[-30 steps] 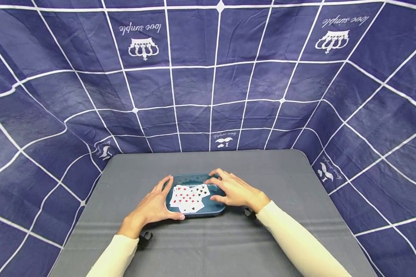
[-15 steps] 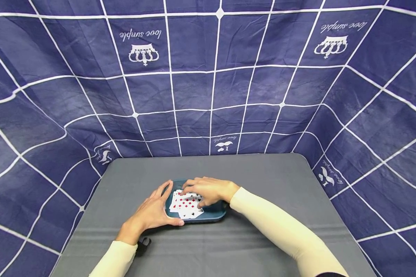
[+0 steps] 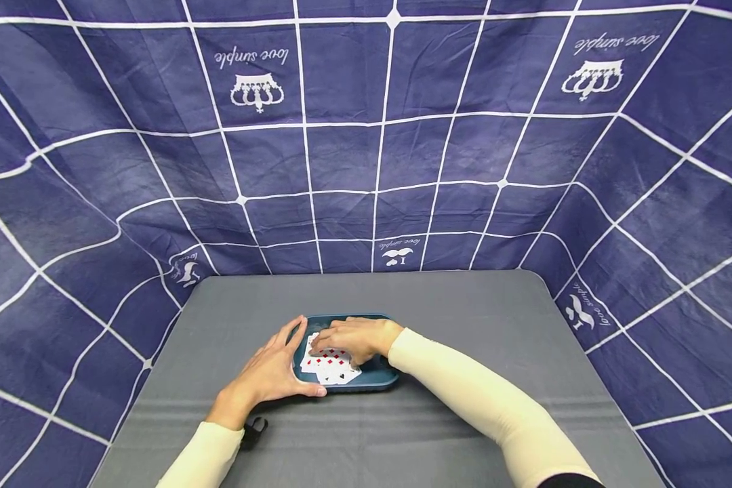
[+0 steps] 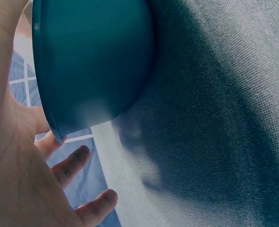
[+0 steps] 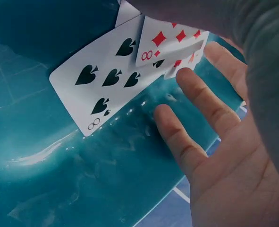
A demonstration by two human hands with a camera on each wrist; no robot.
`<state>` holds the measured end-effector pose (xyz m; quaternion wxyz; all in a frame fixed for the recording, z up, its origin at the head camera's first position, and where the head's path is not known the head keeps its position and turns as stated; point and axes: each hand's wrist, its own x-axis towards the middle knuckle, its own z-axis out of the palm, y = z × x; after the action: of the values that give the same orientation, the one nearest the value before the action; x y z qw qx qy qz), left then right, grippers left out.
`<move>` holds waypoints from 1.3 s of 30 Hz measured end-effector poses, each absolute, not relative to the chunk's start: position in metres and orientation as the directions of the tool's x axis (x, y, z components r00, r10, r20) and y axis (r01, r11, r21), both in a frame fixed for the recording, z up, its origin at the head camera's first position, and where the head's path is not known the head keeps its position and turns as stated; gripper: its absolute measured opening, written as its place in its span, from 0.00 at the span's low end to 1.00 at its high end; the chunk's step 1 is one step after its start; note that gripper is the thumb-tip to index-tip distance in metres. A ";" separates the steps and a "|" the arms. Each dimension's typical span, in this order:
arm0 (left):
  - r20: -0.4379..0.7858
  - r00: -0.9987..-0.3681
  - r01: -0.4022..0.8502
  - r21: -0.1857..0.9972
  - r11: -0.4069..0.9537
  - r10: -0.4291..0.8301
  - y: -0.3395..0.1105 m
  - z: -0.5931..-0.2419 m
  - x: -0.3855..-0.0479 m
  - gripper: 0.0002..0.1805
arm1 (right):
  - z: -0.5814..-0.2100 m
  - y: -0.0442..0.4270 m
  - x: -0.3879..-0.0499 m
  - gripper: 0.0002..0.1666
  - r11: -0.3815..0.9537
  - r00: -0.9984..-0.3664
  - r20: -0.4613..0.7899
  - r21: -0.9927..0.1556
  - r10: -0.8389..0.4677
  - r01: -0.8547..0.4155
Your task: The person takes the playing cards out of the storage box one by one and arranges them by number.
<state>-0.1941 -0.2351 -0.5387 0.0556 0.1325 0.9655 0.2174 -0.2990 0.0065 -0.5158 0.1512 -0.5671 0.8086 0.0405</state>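
Note:
A shallow blue-green plastic tray [image 3: 372, 388] holds several playing cards lying face up and overlapping. My left hand [image 3: 272, 369] grips the tray's left end, thumb on the near rim and forefinger at the far rim; its other fingers spread beneath the rim in the left wrist view. My right hand [image 3: 356, 339] reaches over the cards with spread fingers. In the right wrist view, an eight of diamonds [image 5: 170, 40] overlaps an eight of spades [image 5: 104, 75], and the fingertips of my right hand [image 5: 224, 137] are at the cards' edge. My right thumb partly covers the diamonds card.
The tray stands on a grey cloth-covered table [image 3: 463, 305]. A blue curtain [image 3: 341, 156] with white grid lines surrounds the back and both sides. A black wrist strap [image 3: 255, 432] shows at my left wrist.
My right hand has moved left from the tray's right end to over the cards and now covers part of them. My left hand has stayed on the tray's left end.

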 end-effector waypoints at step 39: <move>-0.067 -0.962 0.213 0.423 0.881 0.265 -0.235 -0.541 -0.195 0.88 | -0.508 0.013 -0.306 0.54 0.356 -0.341 -0.110 -0.183 -0.934 -0.916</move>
<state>-0.1953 -0.2350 -0.5410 0.0617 0.1236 0.9678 0.2105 -0.3057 0.0129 -0.5081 0.0980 -0.5656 0.8177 -0.0444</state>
